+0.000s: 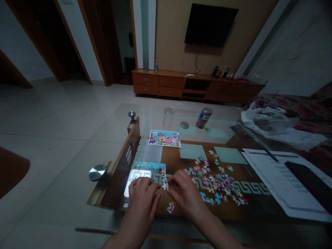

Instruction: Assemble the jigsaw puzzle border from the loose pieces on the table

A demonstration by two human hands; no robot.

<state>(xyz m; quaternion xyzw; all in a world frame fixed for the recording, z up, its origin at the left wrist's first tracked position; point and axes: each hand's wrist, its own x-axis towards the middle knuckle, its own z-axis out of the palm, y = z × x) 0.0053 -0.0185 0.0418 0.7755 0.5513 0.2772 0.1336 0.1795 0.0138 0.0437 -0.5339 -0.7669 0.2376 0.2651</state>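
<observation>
On the glass table, joined jigsaw pieces form a corner: a blue top strip (150,165) and a column (163,174) running down from its right end. My right hand (187,193) pinches a small puzzle piece (167,186) at the column's lower end; whether it is joined there I cannot tell. My left hand (144,196) rests just left of the column, fingers bent and thumb apart, with nothing visible in it. A loose puzzle piece (170,207) lies between my hands, closer to me. Many loose puzzle pieces (218,183) are spread to the right. The reference picture (165,138) lies beyond the strip.
Toward the back stand a clear jar (168,117), a metal lid (184,125) and a printed can (204,118). Papers (282,186) with a dark phone-like object (308,185) lie at the right, near a plastic bag (275,121). A metal knob (98,172) is at left.
</observation>
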